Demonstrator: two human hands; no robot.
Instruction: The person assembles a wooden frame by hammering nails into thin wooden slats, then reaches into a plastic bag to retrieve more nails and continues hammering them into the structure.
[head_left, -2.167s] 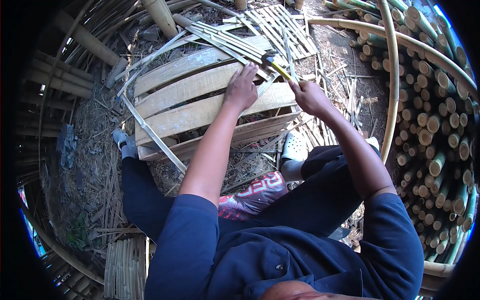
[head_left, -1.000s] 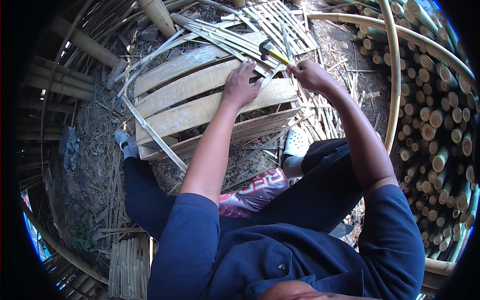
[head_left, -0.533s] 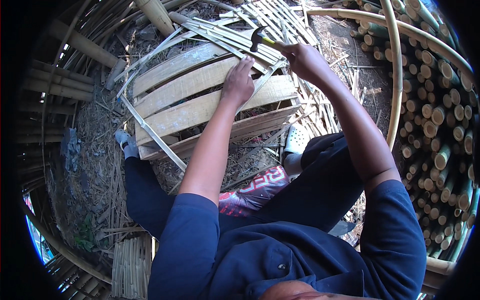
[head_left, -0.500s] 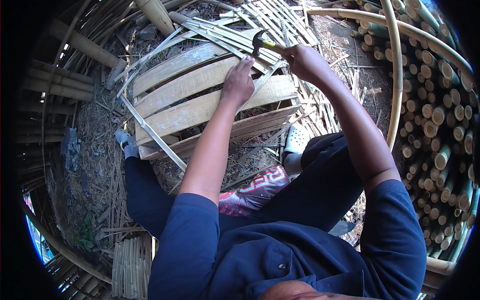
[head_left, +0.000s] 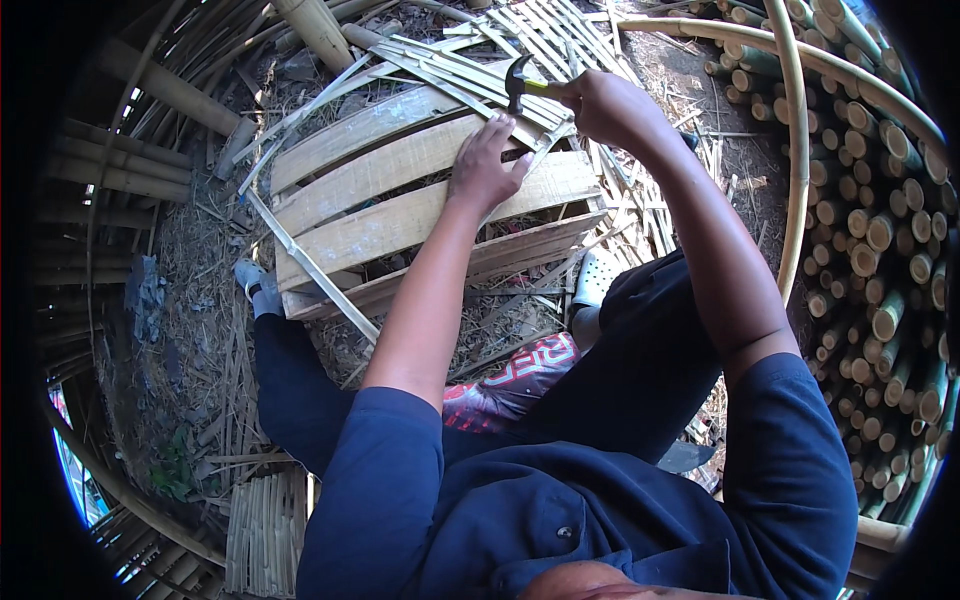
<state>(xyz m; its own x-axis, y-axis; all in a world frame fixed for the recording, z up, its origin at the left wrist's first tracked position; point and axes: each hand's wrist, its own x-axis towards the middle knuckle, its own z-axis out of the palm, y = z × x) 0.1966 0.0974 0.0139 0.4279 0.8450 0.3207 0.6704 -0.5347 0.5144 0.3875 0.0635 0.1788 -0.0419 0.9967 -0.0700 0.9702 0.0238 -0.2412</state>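
Bamboo strips (head_left: 440,72) lie crossed over the far part of a slatted wooden crate (head_left: 345,222). My left hand (head_left: 485,165) rests on the crate's slats and the near ends of the strips, its fingers stretched forward and its thumb apart. Just beyond those fingertips is the black claw head of a hammer (head_left: 540,90), which has a yellow and black handle. My right hand (head_left: 618,110) is closed round that handle, above the crate's far right corner. Whether a nail sits under the hammer head is too small to tell.
Cut bamboo poles (head_left: 880,230) are stacked at the right behind a curved bamboo rail (head_left: 792,150). A long strip (head_left: 310,265) leans along the crate's left side. A bundle of short strips (head_left: 265,535) lies at the lower left. My legs straddle a red printed sack (head_left: 510,385).
My left thumb has spread away from the fingers, and the diagonal strip beneath that hand shows less of its length. The hammer head has tilted slightly, staying close to the left fingertips.
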